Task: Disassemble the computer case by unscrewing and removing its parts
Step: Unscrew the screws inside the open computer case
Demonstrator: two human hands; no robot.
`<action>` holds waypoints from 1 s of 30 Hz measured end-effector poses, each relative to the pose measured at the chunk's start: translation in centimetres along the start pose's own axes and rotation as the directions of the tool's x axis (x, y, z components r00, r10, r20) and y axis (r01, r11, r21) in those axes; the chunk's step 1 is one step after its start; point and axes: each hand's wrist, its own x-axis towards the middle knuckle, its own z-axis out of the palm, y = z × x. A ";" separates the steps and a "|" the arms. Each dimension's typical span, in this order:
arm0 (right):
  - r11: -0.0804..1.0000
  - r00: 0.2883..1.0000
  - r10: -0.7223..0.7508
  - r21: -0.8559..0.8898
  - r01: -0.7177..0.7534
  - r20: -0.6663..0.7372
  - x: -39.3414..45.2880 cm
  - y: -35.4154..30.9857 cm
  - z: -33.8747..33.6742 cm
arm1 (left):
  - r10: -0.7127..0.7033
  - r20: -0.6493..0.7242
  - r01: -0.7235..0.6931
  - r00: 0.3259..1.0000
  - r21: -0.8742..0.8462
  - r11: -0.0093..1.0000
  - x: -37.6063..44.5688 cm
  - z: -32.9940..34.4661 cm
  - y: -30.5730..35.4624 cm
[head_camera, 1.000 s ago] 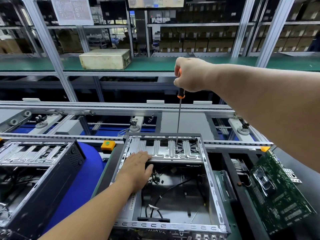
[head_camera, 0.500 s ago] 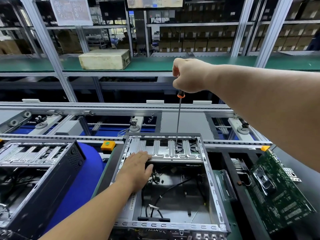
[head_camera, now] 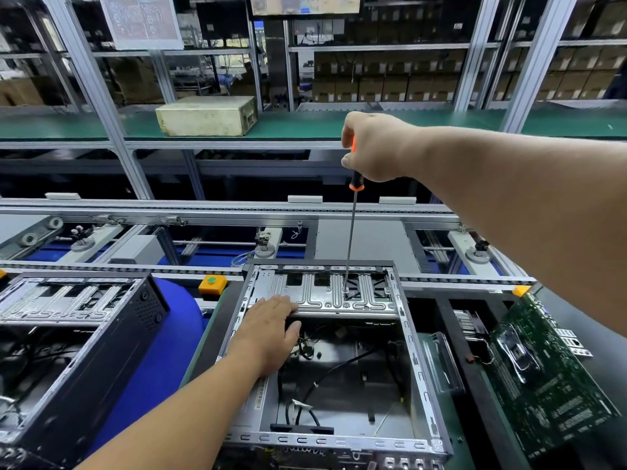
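An open silver computer case (head_camera: 412, 361) lies flat in front of me, with loose black cables inside. Across its far end sits a ribbed metal drive bracket (head_camera: 315, 296). My right hand (head_camera: 371, 147) grips the orange-and-black handle of a long screwdriver (head_camera: 351, 239), held upright with its tip on a screw in the bracket. My left hand (head_camera: 271, 329) lies flat, fingers together, on the bracket's near left edge and the case wall.
A second open black case (head_camera: 78, 337) lies at the left on a blue mat. A green motherboard (head_camera: 543, 378) leans at the right, beside a clear plastic part (head_camera: 441, 362). A conveyor rail (head_camera: 203, 212) runs behind; a beige box (head_camera: 207, 115) sits on the green shelf.
My right hand has turned slightly on the screwdriver handle; the tip stays on the same screw. My left hand has not moved.
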 end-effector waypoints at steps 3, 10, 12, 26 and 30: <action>0.991 0.998 0.041 0.125 -0.046 0.043 -0.2 -0.1 -0.3 | -0.002 0.005 0.002 1.000 0.003 1.000 0.0 0.0 0.0; 0.960 0.998 0.038 0.275 -0.052 0.057 -0.6 -0.9 -0.4 | -0.001 0.012 0.001 1.000 0.005 1.000 0.0 -0.1 0.0; 0.947 0.999 0.028 0.318 -0.041 0.044 -0.5 -0.9 -0.4 | 0.000 0.014 0.000 1.000 0.005 1.000 0.0 -0.1 0.0; 0.989 0.997 -0.041 -0.144 0.031 -0.066 0.2 0.5 0.5 | 0.003 -0.009 -0.003 1.000 -0.010 1.000 0.0 -0.2 0.0; 0.992 1.000 0.015 0.128 -0.014 -0.004 0.0 0.4 0.2 | 0.007 -0.012 -0.007 1.000 -0.014 1.000 0.0 -0.2 0.0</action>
